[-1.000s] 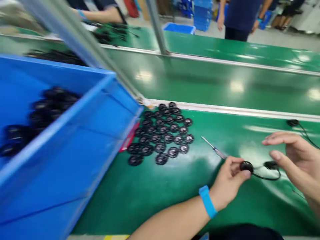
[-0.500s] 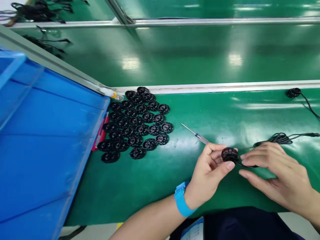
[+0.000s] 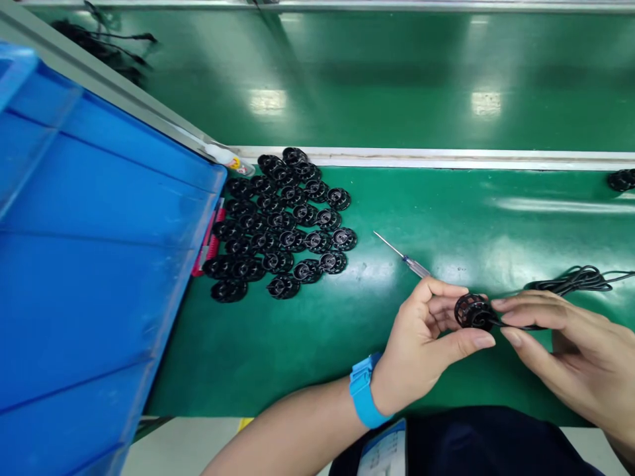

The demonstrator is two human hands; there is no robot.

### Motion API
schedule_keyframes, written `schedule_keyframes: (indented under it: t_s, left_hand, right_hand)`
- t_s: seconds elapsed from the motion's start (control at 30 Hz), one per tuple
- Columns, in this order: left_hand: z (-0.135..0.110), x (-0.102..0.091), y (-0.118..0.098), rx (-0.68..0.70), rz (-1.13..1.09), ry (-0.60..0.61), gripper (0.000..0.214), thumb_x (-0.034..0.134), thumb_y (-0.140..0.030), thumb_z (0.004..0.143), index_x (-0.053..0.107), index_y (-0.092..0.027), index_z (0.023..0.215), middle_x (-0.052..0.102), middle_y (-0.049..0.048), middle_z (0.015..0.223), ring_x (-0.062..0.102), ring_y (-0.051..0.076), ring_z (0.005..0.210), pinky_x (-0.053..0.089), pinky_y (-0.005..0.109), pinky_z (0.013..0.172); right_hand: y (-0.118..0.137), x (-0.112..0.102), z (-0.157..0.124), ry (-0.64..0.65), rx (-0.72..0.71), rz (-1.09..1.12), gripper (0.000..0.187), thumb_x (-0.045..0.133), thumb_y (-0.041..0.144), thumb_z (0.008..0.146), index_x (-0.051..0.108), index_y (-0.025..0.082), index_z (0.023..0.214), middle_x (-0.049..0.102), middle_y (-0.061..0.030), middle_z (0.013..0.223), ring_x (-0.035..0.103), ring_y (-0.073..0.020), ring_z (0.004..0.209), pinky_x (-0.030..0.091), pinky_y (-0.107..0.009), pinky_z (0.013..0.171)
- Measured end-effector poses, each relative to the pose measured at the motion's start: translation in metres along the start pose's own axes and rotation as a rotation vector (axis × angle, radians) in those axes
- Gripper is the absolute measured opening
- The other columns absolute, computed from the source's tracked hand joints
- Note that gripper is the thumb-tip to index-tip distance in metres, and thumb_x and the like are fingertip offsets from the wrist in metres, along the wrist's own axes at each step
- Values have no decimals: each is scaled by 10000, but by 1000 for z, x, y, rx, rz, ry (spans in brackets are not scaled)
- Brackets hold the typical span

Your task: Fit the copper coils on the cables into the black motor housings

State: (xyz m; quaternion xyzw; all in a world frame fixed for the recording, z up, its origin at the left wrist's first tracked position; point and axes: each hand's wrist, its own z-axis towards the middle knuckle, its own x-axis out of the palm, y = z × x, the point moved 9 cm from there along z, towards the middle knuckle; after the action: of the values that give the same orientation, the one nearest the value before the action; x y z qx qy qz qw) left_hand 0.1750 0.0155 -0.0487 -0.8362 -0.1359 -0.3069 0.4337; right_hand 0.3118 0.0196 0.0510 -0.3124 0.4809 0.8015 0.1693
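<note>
My left hand [image 3: 430,337], with a blue band [image 3: 366,390] on its wrist, holds a round black slotted plastic part [image 3: 472,311] between thumb and fingers. A black cable [image 3: 520,325] comes out of that part to the right. My right hand [image 3: 570,350] pinches the cable close to where it leaves the part. Behind the right hand lies a coiled black cable [image 3: 578,281] on the green bench. A screwdriver [image 3: 403,254] rests just beyond the left fingers, its shaft pointing away to the left.
Many similar round black parts [image 3: 280,221] stand grouped on the green bench [image 3: 278,350]. A large blue bin [image 3: 99,277] is at the left. A bottle [image 3: 229,158] and red items [image 3: 211,244] lie beside it. Another black part [image 3: 621,180] is at the far right.
My right thumb and fingers have closed on the cable beside the part. The part has turned, showing its cable side more. The whole view has shifted.
</note>
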Motion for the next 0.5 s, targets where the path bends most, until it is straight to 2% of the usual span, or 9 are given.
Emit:
schedule_keyframes:
  t_s: [0.17, 0.3, 0.4, 0.5]
  left_hand:
    - [2, -1, 0, -20, 9, -18, 553, 1011, -245, 624, 605, -187, 996, 789, 18, 968, 729, 130, 845, 556, 250, 796]
    - [2, 1, 0, -3, 19, 7, 552, 982, -224, 679, 625, -204, 1101, 804, 23, 1004, 746, 136, 872, 575, 254, 817]
    - [1, 2, -4, 66, 60, 31, 527, 945, -192, 731, 655, -224, 1170, 814, 28, 1057, 757, 152, 942, 581, 265, 865]
    - [0, 2, -9, 154, 117, 20, 437, 921, -157, 752, 708, -226, 1126, 813, 27, 1102, 754, 155, 997, 569, 249, 889]
  right_hand:
    - [0, 0, 1, -14, 8, -12, 130, 718, 154, 922, 688, 235, 1019, 794, -20, 957, 786, -183, 851, 656, -297, 772]
    - [3, -2, 3, -21, -16, -17, 90, 720, 162, 929, 686, 207, 1000, 790, -17, 949, 783, -148, 859, 640, -238, 800]
    - [7, -1, 3, -12, -63, -50, 93, 720, 156, 930, 684, 188, 1009, 791, -21, 963, 781, -131, 876, 624, -214, 857]
    - [8, 0, 0, 1, -89, -85, 90, 712, 152, 932, 685, 185, 1012, 796, -28, 981, 785, -137, 879, 626, -218, 871]
